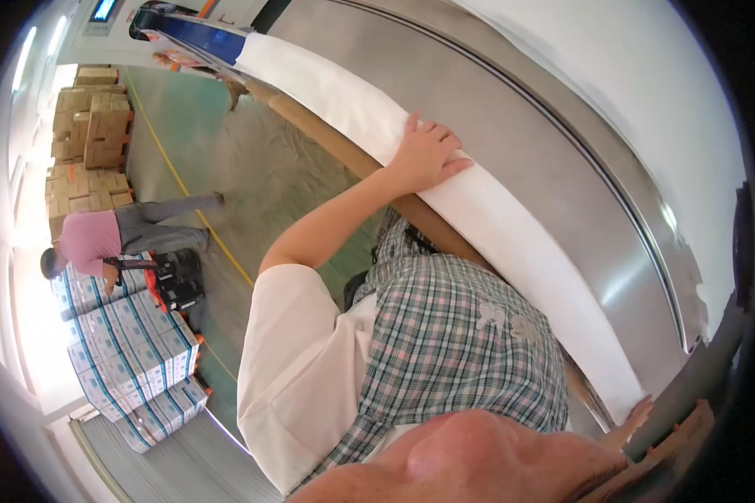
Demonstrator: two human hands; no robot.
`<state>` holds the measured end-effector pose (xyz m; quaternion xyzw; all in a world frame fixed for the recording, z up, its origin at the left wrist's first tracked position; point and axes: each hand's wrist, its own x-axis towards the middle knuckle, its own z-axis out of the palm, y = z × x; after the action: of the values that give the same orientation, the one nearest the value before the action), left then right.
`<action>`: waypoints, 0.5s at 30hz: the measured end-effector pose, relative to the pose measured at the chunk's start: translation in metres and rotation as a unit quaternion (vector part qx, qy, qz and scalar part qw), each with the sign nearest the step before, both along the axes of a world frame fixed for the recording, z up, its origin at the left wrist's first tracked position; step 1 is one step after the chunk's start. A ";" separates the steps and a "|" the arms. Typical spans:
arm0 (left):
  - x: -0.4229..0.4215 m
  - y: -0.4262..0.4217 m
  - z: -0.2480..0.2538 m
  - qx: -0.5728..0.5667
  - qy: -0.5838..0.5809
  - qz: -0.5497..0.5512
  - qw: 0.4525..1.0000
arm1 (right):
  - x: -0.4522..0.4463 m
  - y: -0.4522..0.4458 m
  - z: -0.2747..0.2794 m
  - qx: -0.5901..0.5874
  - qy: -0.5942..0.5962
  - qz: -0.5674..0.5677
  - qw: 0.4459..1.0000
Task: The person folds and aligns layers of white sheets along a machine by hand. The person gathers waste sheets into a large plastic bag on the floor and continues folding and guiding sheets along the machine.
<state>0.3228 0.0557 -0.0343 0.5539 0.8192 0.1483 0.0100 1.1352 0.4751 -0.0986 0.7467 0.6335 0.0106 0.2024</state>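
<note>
A long white band (512, 222), which looks like cloth, runs along the near edge of a steel surface (512, 109). My left hand (428, 153) lies palm down across this band, fingers stretched out and thumb apart. Far down the same band, at the lower right, part of my right hand (633, 422) shows at its end. Most of that hand is hidden, and its grip cannot be made out. A plaid apron (453, 344) covers my front, close against the edge.
Under the band runs a brown edge (310, 121). White sheeting (637, 75) hangs beyond the steel. Behind me, a person in a pink shirt (92, 241) stands by a black and orange pallet truck (179, 278) and stacked white cartons (130, 352). Brown boxes (107, 130) stand farther off.
</note>
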 end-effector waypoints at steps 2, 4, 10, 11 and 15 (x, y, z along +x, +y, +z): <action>-0.025 -0.017 0.006 0.095 -0.045 0.036 0.994 | -0.069 -0.049 0.041 0.167 -0.075 -0.157 0.970; -0.075 -0.038 0.013 0.211 -0.037 0.108 0.971 | -0.061 -0.056 0.038 0.270 -0.039 -0.129 0.953; -0.263 -0.157 0.012 0.317 -0.247 0.370 0.838 | -0.104 -0.094 0.036 0.300 0.047 -0.023 0.952; -0.281 -0.170 0.019 0.337 -0.298 0.396 0.801 | -0.130 -0.110 0.038 0.285 0.083 0.008 0.955; -0.364 -0.226 0.011 0.328 -0.284 0.445 0.783 | -0.220 -0.169 0.034 0.261 0.149 0.054 0.952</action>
<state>-0.0414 -0.1706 -0.0230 0.0302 0.8365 0.5470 -0.0069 0.9150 0.3066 -0.0651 0.7315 0.6707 0.0748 -0.0976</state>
